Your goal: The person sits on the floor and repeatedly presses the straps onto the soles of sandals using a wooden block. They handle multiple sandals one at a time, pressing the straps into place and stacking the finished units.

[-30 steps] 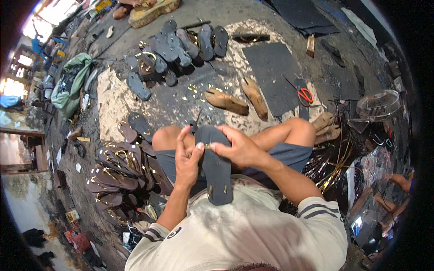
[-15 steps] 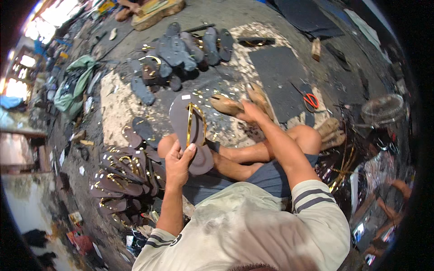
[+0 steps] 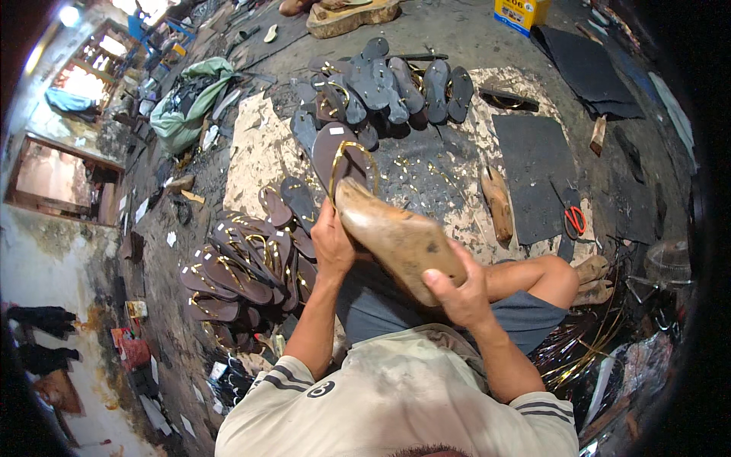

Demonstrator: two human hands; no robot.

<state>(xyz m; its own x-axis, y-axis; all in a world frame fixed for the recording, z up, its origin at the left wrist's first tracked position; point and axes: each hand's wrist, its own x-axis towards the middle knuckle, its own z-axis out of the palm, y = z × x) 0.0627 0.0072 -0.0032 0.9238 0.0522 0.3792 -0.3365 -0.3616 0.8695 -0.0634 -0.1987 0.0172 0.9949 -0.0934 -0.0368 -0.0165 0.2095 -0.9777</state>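
My left hand (image 3: 332,240) is closed on a brown sandal (image 3: 329,152) with shiny gold straps, its toe end pointing away from me. In my right hand (image 3: 461,289) is a wooden shoe last (image 3: 396,236), gripped at the heel end. The last lies slantwise over my lap, and its toe end meets the straps of the sandal, covering the sandal's rear part. A second wooden last (image 3: 496,204) rests on the floor beyond my right hand. To the left of my left forearm is a pile of brown gold-strapped sandals (image 3: 236,274).
Several dark sandals and soles (image 3: 373,84) lie in a row ahead. At the right are a black sheet (image 3: 533,175), orange-handled scissors (image 3: 573,221) and a small fan (image 3: 667,263). A green sack (image 3: 183,122) sits far left; a wooden block (image 3: 354,18) stands at the back.
My right hand has picked up a wooden last from the floor and brought it over my lap to the sandal. The sandal stays in my left hand. The whole view has shifted.
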